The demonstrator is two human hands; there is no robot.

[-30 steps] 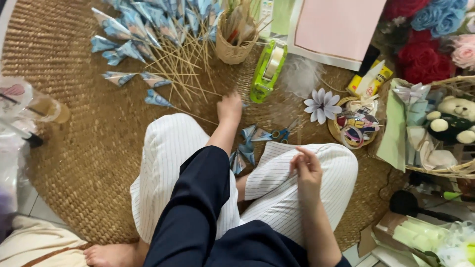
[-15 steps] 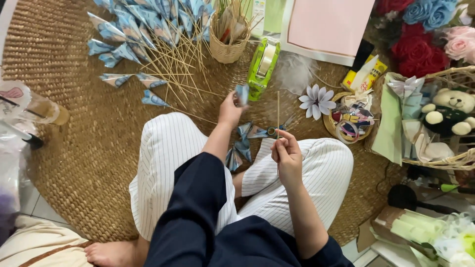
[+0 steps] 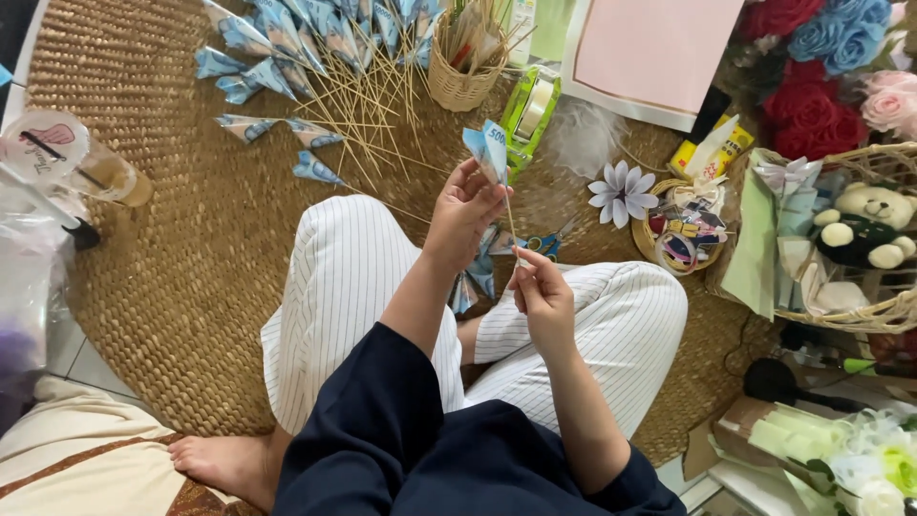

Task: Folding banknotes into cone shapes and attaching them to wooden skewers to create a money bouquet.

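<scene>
I sit cross-legged on a round woven mat (image 3: pixel 181 268). My left hand (image 3: pixel 465 210) holds a small blue folded paper cone (image 3: pixel 488 148) up in front of me. A thin wooden skewer (image 3: pixel 511 225) runs down from the cone, and my right hand (image 3: pixel 541 291) pinches its lower end. A few more blue folded pieces (image 3: pixel 475 274) lie between my knees. A pile of finished blue cones on skewers (image 3: pixel 315 57) is spread on the mat ahead to the left.
A small wicker basket of sticks (image 3: pixel 465 67), a green tape dispenser (image 3: pixel 530 110), blue scissors (image 3: pixel 546 244) and a white paper flower (image 3: pixel 621 191) lie ahead. A wicker tray with a teddy bear (image 3: pixel 864 234) and fabric roses (image 3: pixel 821 67) are at right. A lidded drink cup (image 3: pixel 72 162) stands left.
My left hand picked a blue cone off the mat and lifted it. My right hand rose from my knee with a skewer and brought it under the cone.
</scene>
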